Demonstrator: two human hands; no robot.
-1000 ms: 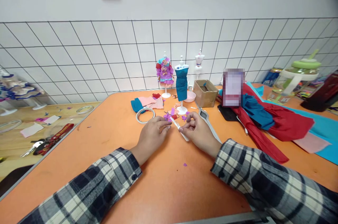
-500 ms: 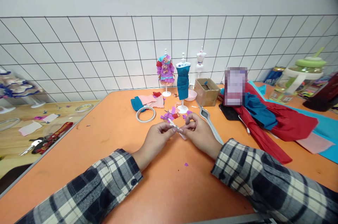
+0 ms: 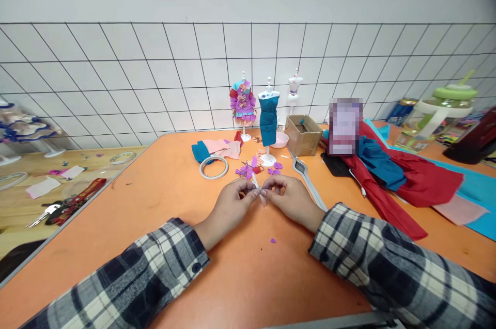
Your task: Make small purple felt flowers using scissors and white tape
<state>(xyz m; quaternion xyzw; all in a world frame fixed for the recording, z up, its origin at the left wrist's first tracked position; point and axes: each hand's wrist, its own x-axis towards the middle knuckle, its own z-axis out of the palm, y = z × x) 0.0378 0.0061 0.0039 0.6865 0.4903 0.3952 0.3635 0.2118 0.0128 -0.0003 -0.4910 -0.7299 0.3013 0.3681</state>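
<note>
Pinching one white strip point(image 3: 254, 181) from both sides

Two forearms in plaid sleeves point(image 3: 166, 256) are slanting inward from the lower corners, wrists lying low over the orange counter point(image 3: 163, 200). The left hand point(image 3: 232, 200) is facing right, thumb and index finger pinching the strip near its middle, the other fingers curling loosely. The right hand point(image 3: 290, 197) is mirroring it, thumb and index fingertips pressing together on the strip, so the two grips are almost meeting. Neither hand is opening beyond this narrow pinch. The single strip is standing out above and below the fingertips, in front of the dress stands; whether its lower end is touching the counter, I cannot tell.

Three small dress stands are standing behind: one wearing a purple outfit point(image 3: 243, 104), one wearing a blue dress point(image 3: 268, 121), one mostly bare white point(image 3: 294, 86). One tape roll point(image 3: 202, 170) is lying left of the scraps point(image 3: 245, 170), too jumbled for counting. One pink bowl point(image 3: 281, 140), one cardboard box point(image 3: 308, 144) and one phone point(image 3: 344, 127) are sitting toward the right, with one green-lidded jug point(image 3: 455, 94) farther out.
</note>
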